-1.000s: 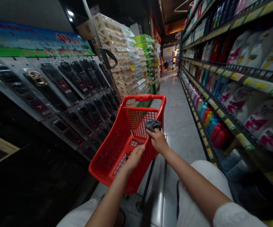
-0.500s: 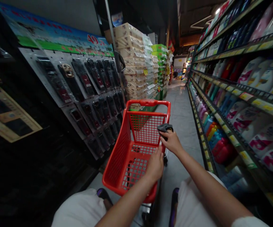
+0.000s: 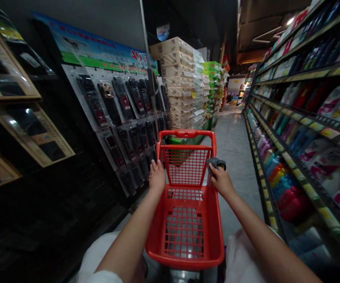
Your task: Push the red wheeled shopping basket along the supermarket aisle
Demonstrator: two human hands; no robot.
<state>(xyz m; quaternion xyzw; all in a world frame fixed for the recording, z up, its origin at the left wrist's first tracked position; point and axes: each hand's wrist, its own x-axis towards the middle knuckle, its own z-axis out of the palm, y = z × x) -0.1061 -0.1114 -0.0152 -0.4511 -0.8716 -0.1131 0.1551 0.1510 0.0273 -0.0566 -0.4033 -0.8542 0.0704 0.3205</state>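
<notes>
A red plastic shopping cart (image 3: 184, 257) stands between my knees, its basket bare and its handle at the far end. My left hand (image 3: 157, 179) rests against the cart's left side rim near the back panel, fingers stretched forward and slightly apart, holding nothing I can see. On the opposite rim my right hand (image 3: 221, 181) is closed on a dark grey cloth (image 3: 216, 162), which bunches up past the fingers beside the cart's upper right corner. The cloth's underside is hidden.
Packaged belts (image 3: 133, 94) hang on a display board at left, beside boxed goods (image 3: 44, 135). Stacked tissue packs (image 3: 178, 78) stand behind the cart. Shelves of bottles (image 3: 282, 188) line the right side. A grey tiled aisle (image 3: 231, 137) runs ahead.
My left hand has moved from the cart's right side across to its left rim. The cart now faces me more squarely. My right hand keeps the cloth at the right rim.
</notes>
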